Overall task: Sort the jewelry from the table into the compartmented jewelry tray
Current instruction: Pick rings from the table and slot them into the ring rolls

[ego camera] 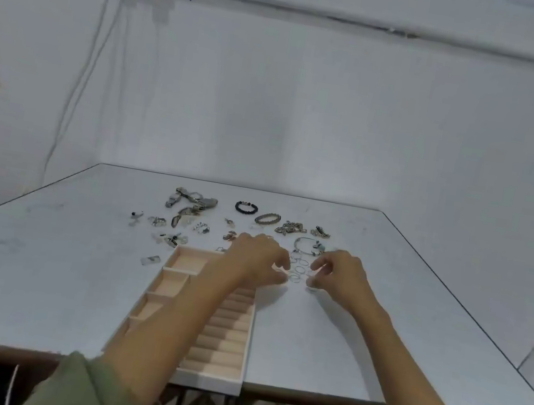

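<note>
White walls back a pale desk (379, 323) where the jewelry lies scattered across the far half. The tray (207, 382) runs from the near edge toward it.

Both hands work at a cluster of thin silver rings (298, 271) just right of the tray's far end. The left hand (256, 256) and right hand (343, 276) have their fingertips curled down at the rings. I cannot tell whether either has one pinched.

The rings overlap and look very light, so lifting one may drag its neighbours or flick one across the desk. The left forearm lies over the tray, which sits right at the desk's near edge. A careless pull back could nudge it off.

The tray is pale pink, with open square compartments down its left side and padded rolls down its right. Farther back lie watches (191, 199), a black bead bracelet (246, 207) and tangled chains (291, 228), which may snag when they are lifted.
</note>
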### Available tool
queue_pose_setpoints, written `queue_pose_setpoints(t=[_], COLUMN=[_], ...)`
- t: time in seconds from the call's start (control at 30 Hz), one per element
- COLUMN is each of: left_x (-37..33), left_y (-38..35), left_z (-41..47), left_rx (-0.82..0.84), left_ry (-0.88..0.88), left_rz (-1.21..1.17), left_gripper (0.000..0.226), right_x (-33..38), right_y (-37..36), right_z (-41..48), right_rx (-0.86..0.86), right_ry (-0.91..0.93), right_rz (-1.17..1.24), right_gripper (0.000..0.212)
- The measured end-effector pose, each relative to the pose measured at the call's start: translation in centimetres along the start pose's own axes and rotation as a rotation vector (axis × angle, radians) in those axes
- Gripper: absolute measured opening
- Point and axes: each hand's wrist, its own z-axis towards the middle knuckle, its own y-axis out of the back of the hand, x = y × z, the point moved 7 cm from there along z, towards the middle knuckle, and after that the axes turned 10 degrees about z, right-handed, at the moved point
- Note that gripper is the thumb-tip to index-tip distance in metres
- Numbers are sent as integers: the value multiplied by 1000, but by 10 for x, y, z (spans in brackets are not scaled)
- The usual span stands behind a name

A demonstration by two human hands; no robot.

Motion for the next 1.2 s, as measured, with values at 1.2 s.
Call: queue_pose_setpoints(t=[1.2], left_x=[6], left_y=[-16], left_z=[21], left_rx=[-164], left_ry=[53], left_rz=[-182], left_gripper=[18], right_x=[-24], right_y=[-16], right_z=[25], right_rx=[-34], right_ry=[-155], right_rz=[-194], right_gripper=[13])
